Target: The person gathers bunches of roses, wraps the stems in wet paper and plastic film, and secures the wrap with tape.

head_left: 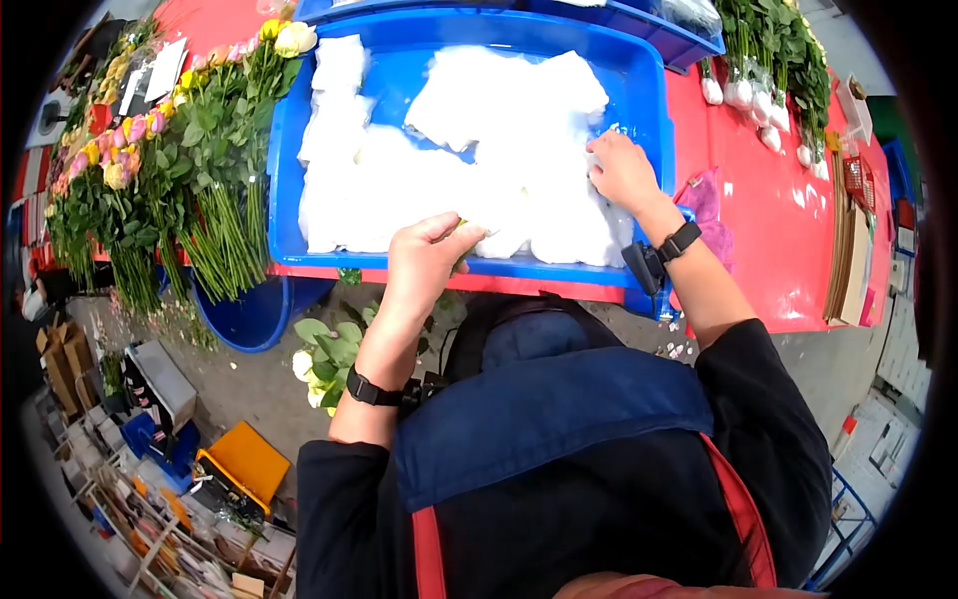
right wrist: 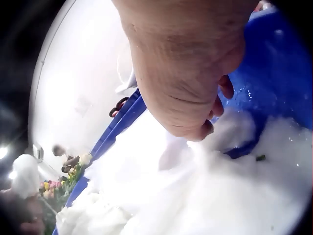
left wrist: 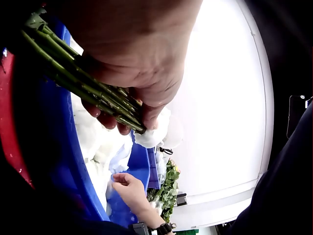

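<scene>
Green stems [left wrist: 83,81] are clamped by the curled fingers [left wrist: 110,120] of the left hand [head_left: 424,262], with the cut ends held at the near rim of a blue tub [head_left: 284,150]. The bent fingers [right wrist: 203,129] of the right hand [head_left: 621,172] are laid on white wadding [head_left: 479,180] inside; whether a piece is pinched cannot be told. A piece seems to be being picked out. Next it would need to be pulled free and brought to the stem ends.
</scene>
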A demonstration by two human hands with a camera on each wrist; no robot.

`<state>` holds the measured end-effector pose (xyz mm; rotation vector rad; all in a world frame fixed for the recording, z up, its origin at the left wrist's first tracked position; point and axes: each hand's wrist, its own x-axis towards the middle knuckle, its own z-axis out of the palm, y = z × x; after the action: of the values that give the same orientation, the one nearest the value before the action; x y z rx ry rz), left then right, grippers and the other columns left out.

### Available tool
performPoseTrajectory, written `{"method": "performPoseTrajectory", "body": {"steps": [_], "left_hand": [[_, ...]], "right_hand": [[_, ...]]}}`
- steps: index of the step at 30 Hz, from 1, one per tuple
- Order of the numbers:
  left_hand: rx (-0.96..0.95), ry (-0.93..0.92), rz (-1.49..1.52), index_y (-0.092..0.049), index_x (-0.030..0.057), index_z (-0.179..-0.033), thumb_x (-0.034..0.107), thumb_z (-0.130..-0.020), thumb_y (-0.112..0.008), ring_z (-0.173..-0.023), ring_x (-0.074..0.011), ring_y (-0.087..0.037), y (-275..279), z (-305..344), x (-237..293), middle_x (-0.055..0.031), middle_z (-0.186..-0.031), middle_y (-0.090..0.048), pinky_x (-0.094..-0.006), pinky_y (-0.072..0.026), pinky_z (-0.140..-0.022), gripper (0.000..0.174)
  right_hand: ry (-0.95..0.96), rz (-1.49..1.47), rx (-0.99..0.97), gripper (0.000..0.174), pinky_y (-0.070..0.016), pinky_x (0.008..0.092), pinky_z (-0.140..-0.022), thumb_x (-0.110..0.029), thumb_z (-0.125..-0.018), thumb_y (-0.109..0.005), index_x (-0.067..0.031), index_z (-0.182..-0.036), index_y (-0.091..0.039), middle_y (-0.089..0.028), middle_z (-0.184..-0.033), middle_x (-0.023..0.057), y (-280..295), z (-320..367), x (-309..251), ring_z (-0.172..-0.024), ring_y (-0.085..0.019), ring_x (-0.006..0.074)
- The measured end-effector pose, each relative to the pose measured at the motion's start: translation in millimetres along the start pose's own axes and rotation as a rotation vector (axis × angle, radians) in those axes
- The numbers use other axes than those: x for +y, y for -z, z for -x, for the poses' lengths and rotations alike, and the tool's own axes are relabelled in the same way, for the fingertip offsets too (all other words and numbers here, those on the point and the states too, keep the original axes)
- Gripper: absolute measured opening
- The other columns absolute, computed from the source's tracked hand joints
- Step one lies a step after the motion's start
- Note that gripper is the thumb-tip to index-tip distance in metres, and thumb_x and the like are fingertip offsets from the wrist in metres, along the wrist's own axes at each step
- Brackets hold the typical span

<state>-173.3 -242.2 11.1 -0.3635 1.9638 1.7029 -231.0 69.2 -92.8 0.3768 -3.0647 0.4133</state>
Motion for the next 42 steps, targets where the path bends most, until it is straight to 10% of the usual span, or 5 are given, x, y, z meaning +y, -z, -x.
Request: {"method": "performPoseTrajectory", "body": {"steps": [13,19,28,38,42], "left_hand": [[-0.072,0.061,0.082,-0.066,0.001,-0.083,0.017,-0.091,-0.064,-0.055,-0.0067,-0.051,1,-6,2,0.0003,-0.065,-0.056,-0.0213,-0.0367,-0.05,0.018],[-0.076,0.052,0.107,-0.065,0.0014,-0.084,0.018,-0.091,-0.064,-0.054,-0.0065,-0.05,1,-9,-4,0.0005,-0.064,-0.055,-0.0211,-0.0368,-0.05,0.018],[-0.09,0.07,0.082,-0.065,0.001,-0.084,0.018,-0.091,-0.063,-0.053,-0.0062,-0.051,0,-8,-3,0.0007,-0.063,-0.055,-0.0209,-0.0365,-0.048,0.018],[-0.094,0.084,0.104,-0.066,-0.0006,-0.084,0.019,-0.09,-0.062,-0.052,-0.0073,-0.051,1,-11,-3,-0.0004,-0.065,-0.056,-0.022,-0.0375,-0.049,0.021],[-0.12,0.051,0.062,-0.067,-0.0008,-0.083,0.018,-0.09,-0.063,-0.053,-0.0073,-0.051,-2,-12,-4,-0.0005,-0.065,-0.057,-0.0218,-0.0378,-0.049,0.02]], "right_hand": [[-0.675,-1.031,-0.017,0.021,-0.0516,0.0351,-0.071,-0.011,-0.08,-0.057,0.0027,-0.096,-0.06,-0.064,-0.083,0.0122,24,-33,29,-0.075,-0.064,0.0244],[-0.164,0.089,0.074,0.022,-0.0502,0.0454,-0.073,-0.007,-0.079,-0.053,-0.0018,-0.097,-0.063,-0.065,-0.091,0.0211,41,-26,26,-0.081,-0.063,0.039],[-0.089,0.259,-0.37,0.02,-0.051,0.0465,-0.077,-0.015,-0.075,-0.057,-0.0009,-0.084,-0.069,-0.066,-0.088,0.0224,-9,-36,22,-0.085,-0.063,0.0401],[-0.984,-2.008,-0.217,0.023,-0.0533,0.0436,-0.08,-0.015,-0.09,-0.053,0.0026,-0.104,-0.058,-0.064,-0.105,0.0149,50,-2,-6,-0.096,-0.065,0.0281],[-0.892,-1.502,-0.207,0.021,-0.0521,0.0369,-0.078,-0.014,-0.088,-0.063,-0.0024,-0.105,-0.06,-0.064,-0.097,0.0101,38,21,-14,-0.089,-0.063,0.0234]]}}
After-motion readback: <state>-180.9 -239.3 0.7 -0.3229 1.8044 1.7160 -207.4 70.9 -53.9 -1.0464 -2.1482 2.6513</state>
